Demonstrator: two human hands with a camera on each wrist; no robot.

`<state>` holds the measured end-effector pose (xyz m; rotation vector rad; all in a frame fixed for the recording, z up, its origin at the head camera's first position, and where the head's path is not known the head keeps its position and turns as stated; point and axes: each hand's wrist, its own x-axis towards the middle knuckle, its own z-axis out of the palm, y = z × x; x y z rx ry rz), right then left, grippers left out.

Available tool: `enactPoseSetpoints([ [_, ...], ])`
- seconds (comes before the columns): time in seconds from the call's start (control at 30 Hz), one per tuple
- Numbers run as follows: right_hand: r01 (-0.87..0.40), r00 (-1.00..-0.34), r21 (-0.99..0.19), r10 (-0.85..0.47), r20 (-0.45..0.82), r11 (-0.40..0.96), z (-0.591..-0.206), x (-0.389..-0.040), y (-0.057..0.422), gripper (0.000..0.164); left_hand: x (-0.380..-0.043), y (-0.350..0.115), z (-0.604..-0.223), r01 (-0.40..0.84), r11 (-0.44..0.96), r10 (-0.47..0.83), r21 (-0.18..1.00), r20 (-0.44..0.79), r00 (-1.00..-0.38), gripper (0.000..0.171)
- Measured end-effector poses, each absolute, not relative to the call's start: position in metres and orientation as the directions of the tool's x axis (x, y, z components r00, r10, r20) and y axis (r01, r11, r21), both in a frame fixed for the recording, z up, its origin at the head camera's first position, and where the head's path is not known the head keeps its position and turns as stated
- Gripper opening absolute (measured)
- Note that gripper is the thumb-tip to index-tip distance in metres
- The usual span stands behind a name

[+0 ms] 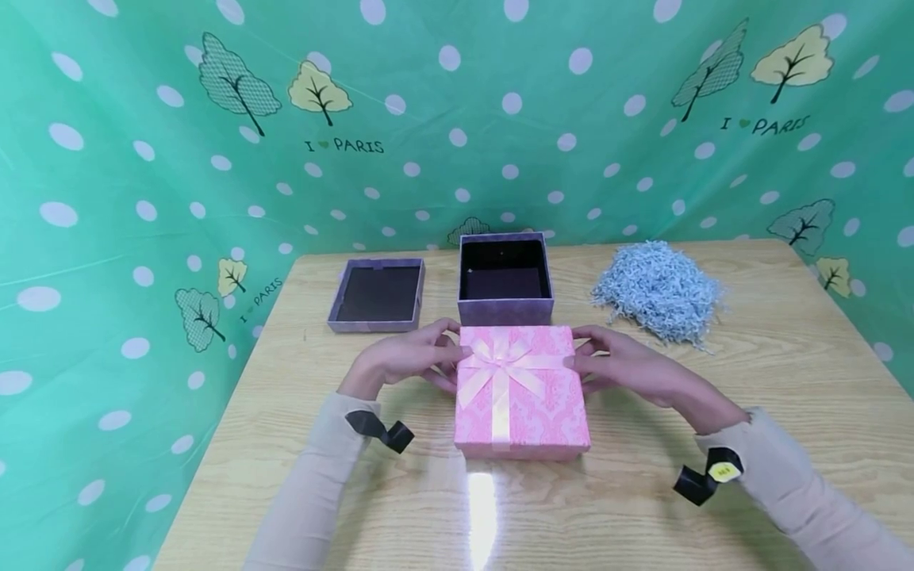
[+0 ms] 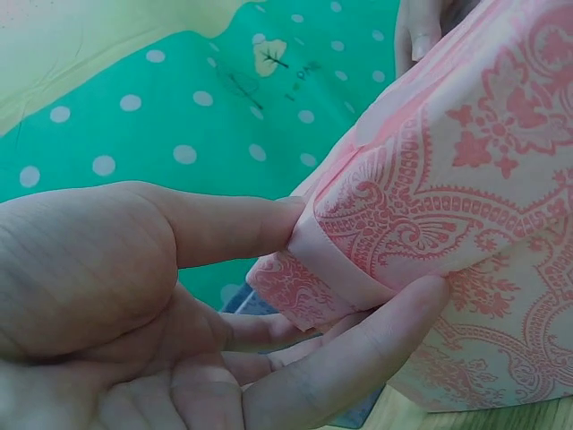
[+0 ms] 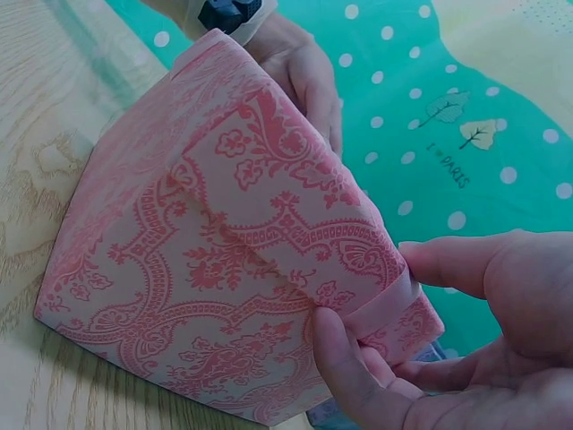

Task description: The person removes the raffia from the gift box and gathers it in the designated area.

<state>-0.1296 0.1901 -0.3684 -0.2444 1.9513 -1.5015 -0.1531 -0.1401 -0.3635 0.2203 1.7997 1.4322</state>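
A pink patterned gift box (image 1: 521, 404), its lid closed and tied with a pale ribbon bow (image 1: 500, 361), stands on the table in front of the person. At its left side the left hand (image 1: 417, 353) grips the lid's edge, thumb on the ribbon band and fingers against the side wall, as the left wrist view shows on the box (image 2: 501, 197). Opposite, the right hand (image 1: 621, 365) grips the right edge the same way; in the right wrist view its thumb (image 3: 448, 264) rests at the ribbon.
Right behind the gift box stands an open purple box (image 1: 505, 311) with a dark inside. Its shallow matching lid (image 1: 374, 326) lies inside-up at the back left. A heap of blue shredded paper (image 1: 657, 293) sits at the back right. A green dotted curtain (image 1: 457, 159) hangs behind the table.
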Motion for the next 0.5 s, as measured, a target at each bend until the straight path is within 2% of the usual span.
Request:
enactPoseSetpoints([
  [0.27, 0.206, -0.781, -0.922, -0.513, -0.357, 0.328, -0.358, -0.129, 0.191, 0.069, -0.154, -0.141, -0.350, -0.306, 0.357, 0.577, 0.882, -0.466, -0.670, 0.052],
  [0.5, 0.161, -0.823, -0.940, -0.484, -0.296, 0.300, -0.342, -0.131, 0.191, 0.067, -0.158, -0.142, -0.331, -0.276, 0.352, 0.539, 0.894, -0.435, -0.721, 0.054],
])
